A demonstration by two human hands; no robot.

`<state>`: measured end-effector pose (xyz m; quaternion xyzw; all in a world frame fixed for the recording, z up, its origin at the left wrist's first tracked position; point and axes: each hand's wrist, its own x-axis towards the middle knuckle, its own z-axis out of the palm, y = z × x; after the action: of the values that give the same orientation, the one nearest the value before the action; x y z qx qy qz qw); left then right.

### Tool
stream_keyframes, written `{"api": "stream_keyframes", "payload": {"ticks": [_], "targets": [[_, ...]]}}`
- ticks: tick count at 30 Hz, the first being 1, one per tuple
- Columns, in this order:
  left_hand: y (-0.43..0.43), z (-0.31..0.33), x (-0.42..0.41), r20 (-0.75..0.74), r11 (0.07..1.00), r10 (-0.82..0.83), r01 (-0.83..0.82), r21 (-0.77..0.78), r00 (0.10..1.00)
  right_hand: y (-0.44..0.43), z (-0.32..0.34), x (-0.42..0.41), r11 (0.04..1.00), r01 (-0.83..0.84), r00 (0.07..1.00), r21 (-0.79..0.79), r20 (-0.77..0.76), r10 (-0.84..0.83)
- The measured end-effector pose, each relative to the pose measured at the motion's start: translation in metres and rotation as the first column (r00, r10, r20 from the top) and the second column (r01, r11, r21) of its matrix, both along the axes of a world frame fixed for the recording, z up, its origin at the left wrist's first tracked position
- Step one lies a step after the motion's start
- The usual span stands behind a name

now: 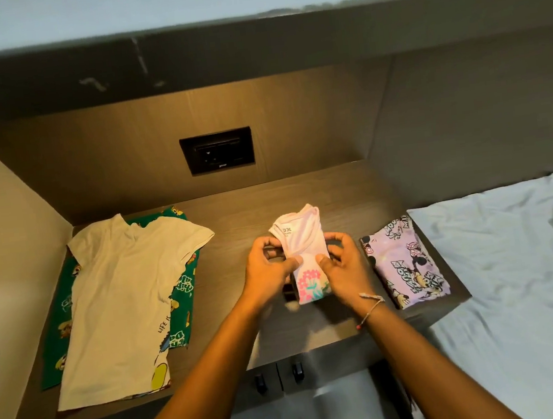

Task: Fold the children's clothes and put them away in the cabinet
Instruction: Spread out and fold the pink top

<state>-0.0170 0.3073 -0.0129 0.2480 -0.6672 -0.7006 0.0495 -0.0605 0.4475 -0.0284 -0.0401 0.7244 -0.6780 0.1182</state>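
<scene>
A small pink garment with a flower print (pixel 303 240) is folded into a narrow bundle over the middle of the wooden cabinet top (pixel 234 214). My left hand (pixel 268 272) grips its left side and my right hand (pixel 343 267) grips its right side, thumbs on top. A cream T-shirt (pixel 123 295) lies spread flat at the left, on top of a green printed garment (pixel 183 282). A folded lilac garment with cartoon mice (pixel 405 263) lies at the right end of the top.
Two cabinet doors with dark handles (pixel 280 377) sit below the front edge. A black wall socket (pixel 216 150) is set in the back panel. A bed with a pale sheet (pixel 516 268) adjoins on the right. Walls close in the left side.
</scene>
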Motion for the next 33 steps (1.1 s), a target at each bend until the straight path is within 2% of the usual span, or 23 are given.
{"api": "stream_keyframes", "payload": {"ticks": [5,7,9,11,13,14,15,17,18,20,21,23,24,26,28,30,31,33], "targets": [[0.058,0.016,-0.017,-0.161,0.996,-0.015,0.029,0.086,0.987,0.055,0.024,-0.014,0.999,0.014,0.996,-0.029,-0.088,-0.017],[0.083,0.02,-0.03,-0.228,0.997,-0.009,0.027,0.077,0.974,0.079,0.035,-0.025,0.999,0.034,0.991,0.013,-0.126,-0.033],[0.106,0.022,-0.043,-0.275,0.998,-0.02,0.035,0.049,0.961,0.103,0.039,-0.041,0.992,0.053,0.987,0.119,-0.156,-0.034],[0.13,0.014,-0.057,-0.273,0.999,-0.046,0.045,-0.01,0.961,0.126,0.036,-0.057,0.969,0.082,0.991,0.231,-0.122,-0.055],[0.146,-0.002,-0.067,-0.215,0.982,-0.106,0.069,-0.177,0.971,0.144,0.026,-0.067,0.921,0.101,0.994,0.377,-0.072,-0.08],[0.152,-0.013,-0.07,-0.152,0.939,-0.17,0.114,-0.323,0.974,0.153,0.02,-0.069,0.876,0.083,0.997,0.476,-0.049,-0.067],[0.154,-0.025,-0.07,-0.058,0.847,-0.246,0.185,-0.499,0.968,0.16,0.014,-0.068,0.815,0.05,0.999,0.578,-0.045,-0.03],[0.152,-0.043,-0.065,0.111,0.576,-0.326,0.29,-0.764,0.939,0.173,0.004,-0.065,0.679,0.01,0.991,0.734,-0.096,0.089],[0.147,-0.049,-0.062,0.123,0.468,-0.364,0.296,-0.832,0.923,0.178,0.003,-0.066,0.635,0.026,0.976,0.772,-0.156,0.149],[0.139,-0.056,-0.06,0.128,0.312,-0.472,0.3,-0.902,0.873,0.188,0.001,-0.074,0.575,0.037,0.91,0.818,-0.265,0.319],[0.136,-0.058,-0.059,0.169,0.243,-0.515,0.332,-0.911,0.84,0.191,0.0,-0.079,0.505,-0.004,0.871,0.863,-0.245,0.425],[0.132,-0.06,-0.063,0.29,0.123,-0.546,0.418,-0.9,0.786,0.194,-0.008,-0.086,0.308,-0.123,0.815,0.943,-0.081,0.573],[0.131,-0.061,-0.067,0.339,0.08,-0.541,0.448,-0.89,0.77,0.195,-0.017,-0.086,0.257,-0.17,0.808,0.951,-0.015,0.588],[0.128,-0.061,-0.074,0.389,0.026,-0.533,0.474,-0.88,0.752,0.196,-0.029,-0.088,0.219,-0.198,0.814,0.955,0.036,0.579],[0.127,-0.058,-0.075,0.401,0.011,-0.538,0.481,-0.877,0.742,0.195,-0.027,-0.089,0.157,-0.158,0.81,0.975,0.037,0.585],[0.125,-0.053,-0.07,0.367,0.074,-0.535,0.475,-0.877,0.761,0.192,-0.016,-0.09,0.074,-0.094,0.8,0.993,0.031,0.599],[0.12,-0.05,-0.063,0.328,0.139,-0.518,0.456,-0.879,0.79,0.186,-0.008,-0.09,0.08,-0.055,0.8,0.995,-0.003,0.6],[0.102,-0.042,-0.043,0.256,0.258,-0.456,0.402,-0.879,0.852,0.166,0.007,-0.082,0.213,0.036,0.811,0.976,-0.153,0.565]]}}
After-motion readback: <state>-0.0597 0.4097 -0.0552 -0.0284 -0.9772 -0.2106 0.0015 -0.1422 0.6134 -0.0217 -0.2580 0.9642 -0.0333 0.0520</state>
